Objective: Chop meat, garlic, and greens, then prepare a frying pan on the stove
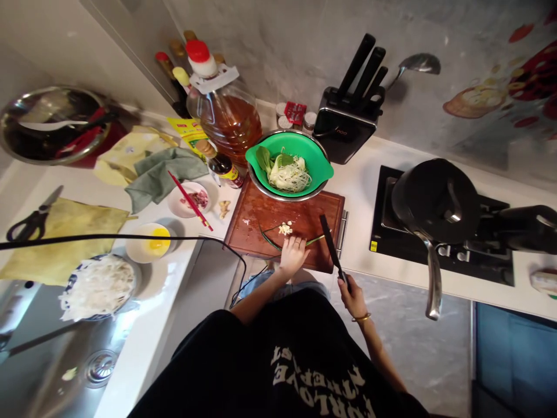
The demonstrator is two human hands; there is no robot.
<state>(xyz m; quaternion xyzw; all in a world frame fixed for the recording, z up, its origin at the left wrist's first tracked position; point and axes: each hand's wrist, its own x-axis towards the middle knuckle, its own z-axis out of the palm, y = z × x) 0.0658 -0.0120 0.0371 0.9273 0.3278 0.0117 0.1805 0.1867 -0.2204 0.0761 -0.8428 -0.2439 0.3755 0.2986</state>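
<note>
My left hand (294, 255) presses on a thin green onion (314, 239) lying across the brown wooden cutting board (248, 220); its fingers are bent over the stalk. My right hand (352, 295) grips the handle of a dark kitchen knife (331, 241). The blade is beside the pale right-hand end of the onion, above the board's right part; whether it touches is unclear. A small heap of chopped garlic (285, 227) lies just beyond my left fingers. At the board's far edge, a green strainer (322, 168) holding bean sprouts and leafy greens sits in a metal bowl (282, 197).
Left of the board are ginger (224, 209), a meat bowl (174, 203) with red chopsticks (190, 200), an egg bowl (133, 247) and white noodles (102, 284). A black cable (108, 237) crosses there. Behind stand an oil jug (226, 125) and knife block (343, 130); right, a lidded pot (430, 203).
</note>
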